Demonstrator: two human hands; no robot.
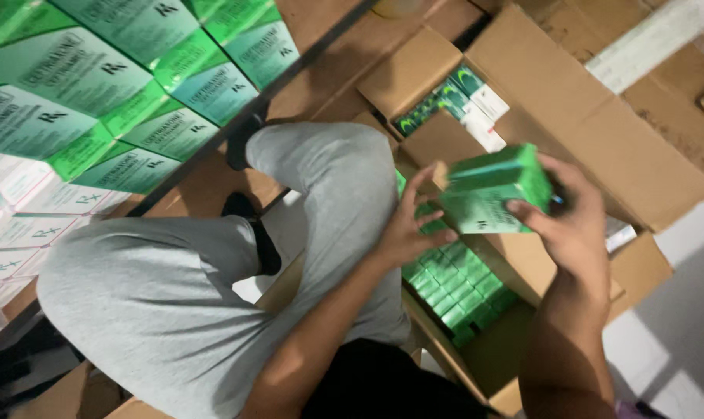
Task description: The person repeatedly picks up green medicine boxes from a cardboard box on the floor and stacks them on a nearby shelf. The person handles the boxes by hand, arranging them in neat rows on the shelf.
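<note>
My right hand (573, 221) grips a stack of small green cartons (492, 190) from its right side, above an open cardboard box (635, 271). On the stack's left side is my left hand (408, 225), fingers spread and touching the cartons. Inside the box, below the stack, several more green cartons (457, 287) stand packed in rows. I crouch over the box, my grey trouser knees (329, 178) in the middle of the view.
A shelf at the upper left holds several stacked green and white cartons (96, 85). A second open cardboard box (414, 70) behind holds green and white packs (464, 101). Flattened cardboard (662, 109) lies on the floor at the right.
</note>
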